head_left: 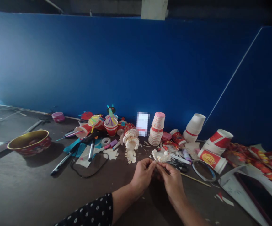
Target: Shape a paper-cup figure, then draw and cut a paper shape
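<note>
My left hand [142, 174] and my right hand [172, 183] meet at the fingertips over the dark table [44, 188]. Both pinch the near edge of a curled cream paper piece [160, 156], and its far side rises beyond my fingers. A wooden skewer [194, 179] runs out to the right from beneath my right hand. Farther back stands a cream paper-cup figure with layered curled strips [131, 141]. Black scissors [180, 166] lie just past my right fingers, partly hidden by paper scraps.
A blue wall [126, 62] backs the table. Stacked red-and-white paper cups [156, 128] and toppled cups [218, 142] stand at the right, beside red wrapping paper [260, 161]. At the left are a gold-rimmed bowl [29, 142], markers [91, 150] and a tape roll [105, 141].
</note>
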Tool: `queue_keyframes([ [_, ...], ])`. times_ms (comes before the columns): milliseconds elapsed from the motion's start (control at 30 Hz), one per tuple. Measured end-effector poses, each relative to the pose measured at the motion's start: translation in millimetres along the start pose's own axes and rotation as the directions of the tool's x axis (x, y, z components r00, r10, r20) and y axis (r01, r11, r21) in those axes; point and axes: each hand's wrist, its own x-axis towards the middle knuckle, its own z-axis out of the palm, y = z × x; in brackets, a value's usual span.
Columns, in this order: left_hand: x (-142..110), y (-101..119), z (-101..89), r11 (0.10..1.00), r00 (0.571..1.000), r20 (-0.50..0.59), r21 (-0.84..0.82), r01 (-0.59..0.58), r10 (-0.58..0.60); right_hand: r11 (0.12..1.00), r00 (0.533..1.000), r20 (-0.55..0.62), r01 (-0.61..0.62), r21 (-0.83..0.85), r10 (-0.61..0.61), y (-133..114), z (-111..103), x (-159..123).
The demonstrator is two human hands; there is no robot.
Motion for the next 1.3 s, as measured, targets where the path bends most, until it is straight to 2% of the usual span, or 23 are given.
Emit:
queue_keyframes([
  [367,-1,3,2.4,0.999,1.000,-0.017,0.037,-0.005,0.005,0.993,0.997,0.002,0.077,-0.095,-0.077,-7,1,-6],
  [667,0,3,0.8,0.999,0.999,-0.029,-0.001,0.039,-0.039,0.998,0.999,0.029,0.046,-0.050,-0.044,-2,0,-3],
  [867,2,0,-0.8,0.992,0.996,-0.027,-0.092,0.087,-0.089,0.998,0.999,0.027,-0.041,0.043,0.040,-4,2,-3],
  [1133,-1,7,-1.6,0.948,0.983,0.139,-0.280,0.152,-0.117,0.987,0.998,0.038,-0.061,0.147,0.056,-13,1,-3],
  [1300,3,7,-3.2,0.870,0.954,0.143,-0.391,0.300,-0.264,0.985,0.997,0.063,-0.064,0.159,0.055,-13,2,-3],
])
